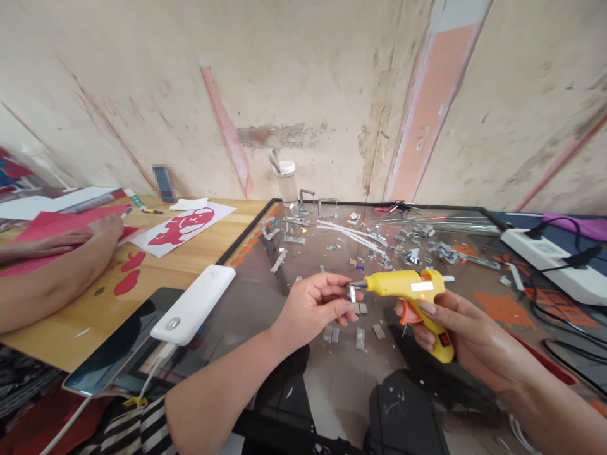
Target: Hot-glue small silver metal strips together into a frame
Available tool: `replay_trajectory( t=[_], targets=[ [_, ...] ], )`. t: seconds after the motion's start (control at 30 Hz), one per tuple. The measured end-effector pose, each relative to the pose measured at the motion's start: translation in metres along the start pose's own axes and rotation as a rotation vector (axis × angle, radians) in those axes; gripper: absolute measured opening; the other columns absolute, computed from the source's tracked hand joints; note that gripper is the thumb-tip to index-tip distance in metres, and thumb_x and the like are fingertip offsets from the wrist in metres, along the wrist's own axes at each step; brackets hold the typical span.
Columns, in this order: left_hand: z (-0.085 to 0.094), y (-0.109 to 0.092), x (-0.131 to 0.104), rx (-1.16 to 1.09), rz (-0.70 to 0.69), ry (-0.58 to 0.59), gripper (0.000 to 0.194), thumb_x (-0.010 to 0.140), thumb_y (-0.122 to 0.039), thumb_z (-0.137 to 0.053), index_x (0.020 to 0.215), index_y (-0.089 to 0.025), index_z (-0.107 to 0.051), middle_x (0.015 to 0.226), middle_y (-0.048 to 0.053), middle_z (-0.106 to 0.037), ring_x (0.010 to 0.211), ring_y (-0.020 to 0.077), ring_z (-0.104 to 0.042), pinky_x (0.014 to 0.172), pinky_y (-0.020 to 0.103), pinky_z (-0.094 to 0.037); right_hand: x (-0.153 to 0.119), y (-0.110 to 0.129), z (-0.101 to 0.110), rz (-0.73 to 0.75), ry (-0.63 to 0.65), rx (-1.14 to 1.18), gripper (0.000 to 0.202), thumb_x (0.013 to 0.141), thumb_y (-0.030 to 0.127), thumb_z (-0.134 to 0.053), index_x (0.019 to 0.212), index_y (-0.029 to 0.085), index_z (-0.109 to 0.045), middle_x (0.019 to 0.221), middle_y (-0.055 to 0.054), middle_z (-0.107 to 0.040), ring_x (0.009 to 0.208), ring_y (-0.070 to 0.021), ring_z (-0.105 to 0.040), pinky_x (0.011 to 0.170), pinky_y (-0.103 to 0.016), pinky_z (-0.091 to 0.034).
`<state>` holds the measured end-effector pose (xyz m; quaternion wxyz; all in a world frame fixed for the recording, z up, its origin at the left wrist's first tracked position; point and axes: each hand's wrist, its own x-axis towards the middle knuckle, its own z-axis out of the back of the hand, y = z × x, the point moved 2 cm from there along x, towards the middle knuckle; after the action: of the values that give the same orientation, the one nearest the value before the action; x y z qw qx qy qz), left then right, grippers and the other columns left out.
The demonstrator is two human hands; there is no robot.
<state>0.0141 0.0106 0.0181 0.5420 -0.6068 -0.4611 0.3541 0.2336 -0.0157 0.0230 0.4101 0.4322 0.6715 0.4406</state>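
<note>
A yellow hot glue gun (403,285) is gripped by my right hand (455,322), fingers wrapped round its handle and at the orange trigger. A white glue stick (448,278) pokes out of its back end. Its nozzle points left and meets a small silvery piece (351,292), pinched between the fingertips of my left hand (317,306). Whether nozzle and piece touch, I cannot tell. Below my left hand, several small grey rectangular pieces (361,338) lie on the dark glass tabletop (327,379).
White strips (348,234) and silvery scraps (420,234) lie farther back, near a lidded jar (287,181). A white power strip (554,262) with black cables is at right. At left are a white power bank (194,304), a tablet (118,335) and another person's hands (107,227) on red paper (52,230).
</note>
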Motion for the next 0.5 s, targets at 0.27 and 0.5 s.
replay_trajectory(
  t=[0.27,0.5],
  targets=[
    [0.0025,0.0001,0.0019,0.026,-0.040,-0.022,0.028,0.069,-0.020,-0.068,0.094,-0.012,-0.058,0.084,0.009,-0.071,0.057,0.0123,-0.064,0.051,0.022,-0.052,-0.0002,0.0020,-0.0021,-0.007,0.022,-0.052,0.021,0.079,0.039,-0.062,0.084,0.018,-0.060,0.078,-0.003,-0.062,0.052,-0.0089,-0.044,0.050,-0.024,-0.032],
    [0.0046,0.0004,0.0027,0.057,-0.051,-0.057,0.029,0.069,-0.022,-0.069,0.095,-0.012,-0.060,0.073,0.005,-0.069,0.056,0.0128,-0.063,0.052,0.023,-0.053,-0.0006,0.0019,-0.0018,-0.003,0.053,-0.066,0.022,0.080,0.038,-0.061,0.089,0.018,-0.060,0.077,-0.003,-0.061,0.052,-0.0094,-0.043,0.050,-0.024,-0.032]
  ],
)
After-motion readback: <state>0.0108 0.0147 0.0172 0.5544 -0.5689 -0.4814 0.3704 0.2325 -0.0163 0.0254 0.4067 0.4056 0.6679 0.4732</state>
